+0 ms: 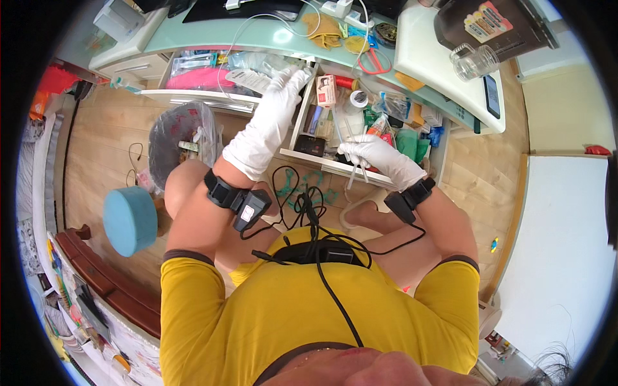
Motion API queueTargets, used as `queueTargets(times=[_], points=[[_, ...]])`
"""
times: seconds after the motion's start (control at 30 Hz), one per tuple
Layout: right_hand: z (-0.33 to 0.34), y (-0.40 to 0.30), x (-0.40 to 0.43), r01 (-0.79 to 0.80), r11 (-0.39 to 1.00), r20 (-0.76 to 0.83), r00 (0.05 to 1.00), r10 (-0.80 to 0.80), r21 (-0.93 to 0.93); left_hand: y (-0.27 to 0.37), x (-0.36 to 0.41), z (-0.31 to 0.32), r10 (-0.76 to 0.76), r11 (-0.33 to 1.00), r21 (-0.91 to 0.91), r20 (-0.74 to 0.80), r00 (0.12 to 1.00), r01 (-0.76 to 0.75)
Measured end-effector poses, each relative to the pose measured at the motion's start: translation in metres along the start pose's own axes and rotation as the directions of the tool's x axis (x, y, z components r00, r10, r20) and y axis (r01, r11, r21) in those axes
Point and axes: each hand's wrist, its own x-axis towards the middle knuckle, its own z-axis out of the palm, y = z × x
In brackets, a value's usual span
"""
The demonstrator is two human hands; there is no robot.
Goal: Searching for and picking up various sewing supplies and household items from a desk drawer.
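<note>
My left hand (270, 118), in a white glove, reaches over the right end of an open drawer (212, 97). Its fingertips lie by the drawer's right wall, and what they touch is hard to make out. A pink cloth (200, 78) and a white printed card (248, 79) lie in that drawer. My right hand (374, 152), gloved too, is closed around several thin translucent sticks (354, 172), perhaps straws. It is above the front of a second open drawer (330, 163), which holds a small box (326, 90), a white-capped bottle (358, 99) and a red thread spool (345, 82).
A lined waste bin (166, 144) stands left of my knee, near a blue round stool (129, 221). Orange-handled scissors (375, 62) lie on the glass desk top (193, 36). At right, a glass mug (475, 62) and a phone (491, 96) rest on a white surface. Black cables (309, 207) hang before my lap.
</note>
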Motion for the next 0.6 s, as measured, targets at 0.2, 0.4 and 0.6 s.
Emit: queueTargets(times=[0.2, 0.4, 0.6], points=[[-0.030, 0.030, 0.067, -0.109, 0.981, -0.188, 0.979, 0.078, -0.159, -0.003, 0.004, -0.016, 0.180, 0.983, 0.024, 0.089, 0.980, -0.183], [-0.075, 0.027, 0.095, 0.150, 0.984, -0.368, 0.913, -0.176, -0.101, -0.001, -0.002, -0.017, 0.093, 0.990, -0.113, 0.085, 0.992, -0.083], [-0.041, -0.026, 0.048, 0.332, 0.903, -0.125, 0.943, -0.308, 0.274, -0.026, 0.002, -0.015, -0.009, 0.994, 0.110, 0.188, 0.982, -0.012]])
